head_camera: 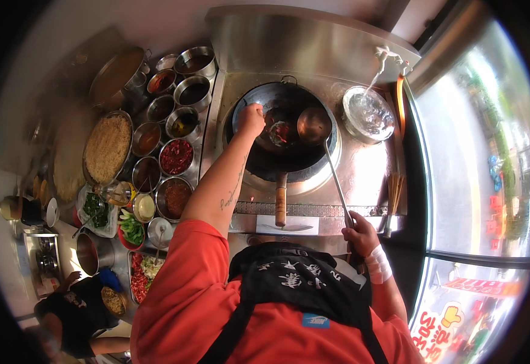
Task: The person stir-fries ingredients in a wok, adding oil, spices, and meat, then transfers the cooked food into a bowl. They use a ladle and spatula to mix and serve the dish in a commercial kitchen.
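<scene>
A black wok with a wooden handle sits on the steel range. Some red pieces lie near its middle. Over the wok's left part hangs my left hand, its fingers closed; whether something small is between them cannot be seen. My right hand, with a white wrap at the wrist, grips the long handle of a metal ladle, whose bowl rests inside the wok at the right.
Water runs from a tap into a metal bowl. A bamboo brush stands at the right edge. Steel pots of sauces, a large bowl of pale grains and chopped greens crowd the left. Another person is at the lower left.
</scene>
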Tool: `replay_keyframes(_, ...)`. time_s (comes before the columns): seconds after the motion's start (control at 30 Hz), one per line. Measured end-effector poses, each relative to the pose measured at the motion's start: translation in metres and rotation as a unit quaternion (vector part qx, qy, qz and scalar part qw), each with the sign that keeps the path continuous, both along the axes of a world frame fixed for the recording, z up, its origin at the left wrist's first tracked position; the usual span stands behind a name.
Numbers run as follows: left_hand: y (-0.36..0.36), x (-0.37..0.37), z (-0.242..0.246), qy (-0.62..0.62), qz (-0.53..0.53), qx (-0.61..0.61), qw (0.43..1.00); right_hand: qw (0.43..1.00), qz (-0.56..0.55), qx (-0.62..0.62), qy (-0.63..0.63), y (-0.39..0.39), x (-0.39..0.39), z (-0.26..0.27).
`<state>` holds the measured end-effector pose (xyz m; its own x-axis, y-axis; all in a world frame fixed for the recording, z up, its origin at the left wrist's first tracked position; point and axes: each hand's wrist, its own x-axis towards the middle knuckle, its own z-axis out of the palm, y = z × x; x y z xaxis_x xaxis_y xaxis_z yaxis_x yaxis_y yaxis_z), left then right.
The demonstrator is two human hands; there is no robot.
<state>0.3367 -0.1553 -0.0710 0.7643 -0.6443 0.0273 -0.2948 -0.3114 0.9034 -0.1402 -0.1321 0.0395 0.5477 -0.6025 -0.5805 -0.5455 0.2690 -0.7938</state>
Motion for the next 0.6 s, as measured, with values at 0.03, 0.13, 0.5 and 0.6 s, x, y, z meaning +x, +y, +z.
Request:
replay_keyframes(0.03, -0.013, 0.002, -0.002, -0.033, 0.003, -0.024, 0.999, 0.998, 0.018, -0.041, 0.035, -0.001, -0.007, -0.002)
replay_keyframes(0.13, -0.035, 0.005, -0.002, -0.126, -0.008, -0.043, 0.991, 0.966, 0.11, -0.221, 0.078, -0.006, -0.026, -0.006)
replay_keyframes(0.5, 0.106, -0.044, -0.041, 0.401, 0.144, -0.233, 0.874, 0.87, 0.283, -0.36, 0.183, -0.046, -0.013, -0.022)
replay_keyframes(0.6, 0.183, -0.031, -0.054, 0.355, 0.225, -0.207, 0.883, 0.885, 0.247, -0.352, 0.179, -0.049, 0.025, -0.043)
